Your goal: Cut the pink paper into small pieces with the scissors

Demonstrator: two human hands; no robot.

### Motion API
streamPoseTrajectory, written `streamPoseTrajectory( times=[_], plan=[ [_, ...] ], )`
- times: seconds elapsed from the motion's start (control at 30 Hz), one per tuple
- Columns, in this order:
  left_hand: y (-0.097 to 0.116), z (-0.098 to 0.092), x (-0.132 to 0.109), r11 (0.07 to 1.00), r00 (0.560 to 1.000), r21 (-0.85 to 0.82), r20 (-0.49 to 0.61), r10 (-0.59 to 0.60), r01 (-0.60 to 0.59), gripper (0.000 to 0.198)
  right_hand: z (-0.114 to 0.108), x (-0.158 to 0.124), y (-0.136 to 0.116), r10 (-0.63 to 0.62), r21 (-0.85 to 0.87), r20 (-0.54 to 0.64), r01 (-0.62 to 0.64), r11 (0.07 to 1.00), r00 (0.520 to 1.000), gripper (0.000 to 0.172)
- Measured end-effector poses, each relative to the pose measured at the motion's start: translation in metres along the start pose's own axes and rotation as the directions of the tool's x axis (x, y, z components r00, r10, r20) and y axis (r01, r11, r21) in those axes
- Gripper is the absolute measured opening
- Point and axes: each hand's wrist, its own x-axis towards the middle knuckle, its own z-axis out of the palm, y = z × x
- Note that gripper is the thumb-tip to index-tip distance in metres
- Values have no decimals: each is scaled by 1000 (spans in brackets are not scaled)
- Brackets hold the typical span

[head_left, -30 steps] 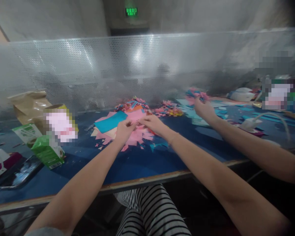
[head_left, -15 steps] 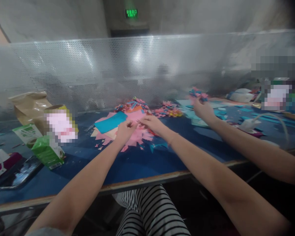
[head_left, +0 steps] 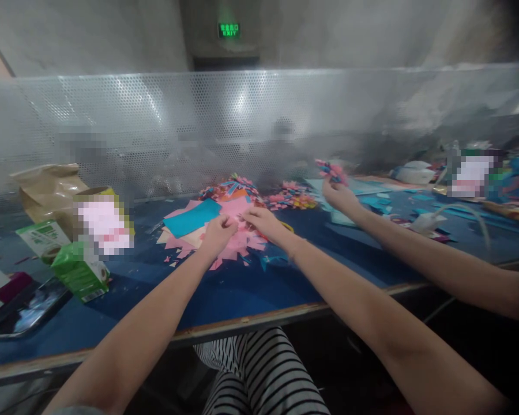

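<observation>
My left hand (head_left: 218, 229) and my right hand (head_left: 262, 220) meet fingertip to fingertip over a heap of pink paper pieces (head_left: 237, 242) on the blue table (head_left: 225, 294). Both pinch a small pink paper piece (head_left: 237, 217) between them. A blue paper sheet (head_left: 192, 218) lies just left of my left hand. Behind the heap sits a pile of pink and blue paper flowers (head_left: 233, 188). To the right, another person's hand (head_left: 338, 195) holds up a pink and blue paper flower (head_left: 332, 170).
A green carton (head_left: 80, 271), a yellow tube (head_left: 106, 222), a brown paper bag (head_left: 47, 187) and a phone (head_left: 28, 311) stand at the left. A perforated metal screen (head_left: 259, 121) closes the back. Paper scraps and a white glue gun (head_left: 424, 222) lie at the right.
My hands stay pinched together over the pink heap, barely shifting. The other person's hand has lifted its paper flower a little and moved left. The view has tipped slightly.
</observation>
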Motion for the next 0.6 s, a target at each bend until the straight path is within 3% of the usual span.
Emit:
streamPoseTrajectory(
  times=[0.07,0.27,0.43,0.6],
  plan=[
    [-1,0,1,999,999,11,23,38,-38,21,1,-2,-1,-14,-32,27,15,999,1000,13],
    [-4,1,1,992,994,-121,104,-16,29,18,4,-4,-1,-101,-30,109,104,994,989,12],
    [-4,2,1,970,995,-234,92,-50,70,13,4,-3,0,-165,-31,33,166,986,986,13],
    [2,4,1,908,987,-387,67,-147,162,21,3,-3,-4,-229,-133,-30,223,966,973,11]
  ],
)
